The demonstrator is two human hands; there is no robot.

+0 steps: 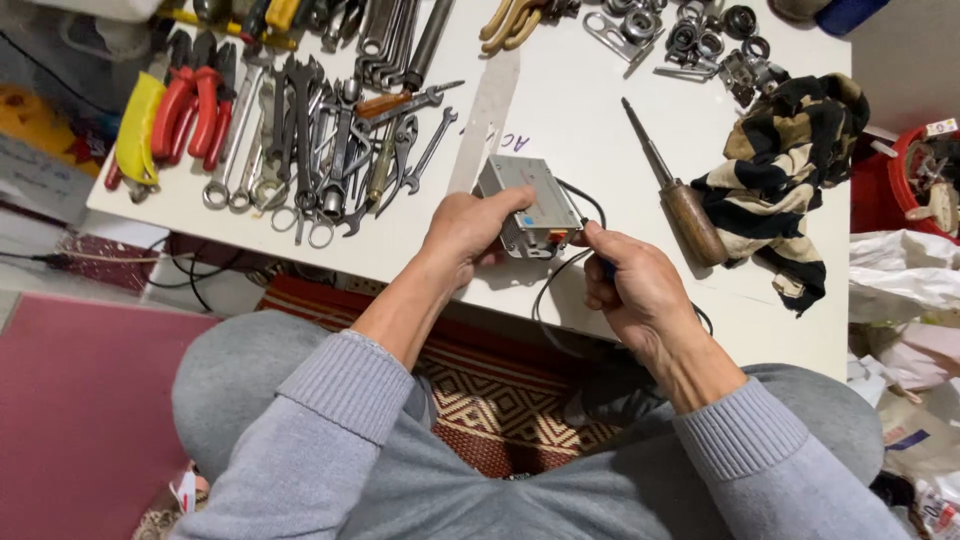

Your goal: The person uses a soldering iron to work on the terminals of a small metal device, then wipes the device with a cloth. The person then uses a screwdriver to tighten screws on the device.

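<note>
A small silver metal box with an orange end piece and black cables lies on the white table. My left hand grips the box from its near left side, thumb along the top. My right hand is closed around a thin dark-handled tool whose tip meets the box's orange end. A black cable loops from the box down past the table's edge.
Several wrenches and red pliers lie at the left. A wooden-handled screwdriver and a striped cloth lie at the right. Bearings and metal parts sit at the back. A red bucket stands beyond the right edge.
</note>
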